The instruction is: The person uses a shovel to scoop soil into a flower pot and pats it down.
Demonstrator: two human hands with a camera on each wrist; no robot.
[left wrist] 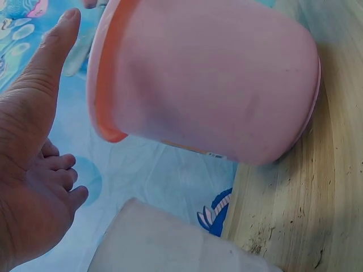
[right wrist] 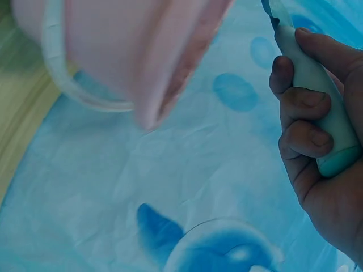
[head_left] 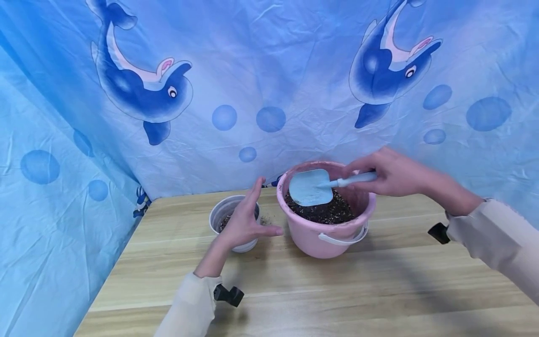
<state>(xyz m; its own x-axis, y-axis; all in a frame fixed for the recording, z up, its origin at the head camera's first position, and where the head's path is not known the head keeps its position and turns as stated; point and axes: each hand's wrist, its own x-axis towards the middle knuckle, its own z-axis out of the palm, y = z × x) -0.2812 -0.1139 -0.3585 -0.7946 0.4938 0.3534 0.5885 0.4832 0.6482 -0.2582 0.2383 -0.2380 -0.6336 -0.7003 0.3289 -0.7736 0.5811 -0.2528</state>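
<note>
A pink bucket (head_left: 320, 241) with dark soil (head_left: 322, 213) inside stands on the table. Over its mouth, my right hand (head_left: 393, 173) grips the handle of a light blue garden trowel (head_left: 312, 188); the blade is above the soil with a few dark specks on it. In the right wrist view, fingers curl round the trowel handle (right wrist: 320, 96). To the bucket's left is a white plant pot (head_left: 219, 210) with some soil at the bottom. My left hand (head_left: 244, 222) hovers over that pot, thumb and fingers spread, holding nothing, and hides part of it.
A white handle (head_left: 343, 241) hangs down the bucket's front. Crumbs of soil (head_left: 264, 220) lie on the wooden table (head_left: 269, 299) between pot and bucket. Behind and to the left hangs a blue dolphin-print cloth (head_left: 252, 70), close to the table's back edge.
</note>
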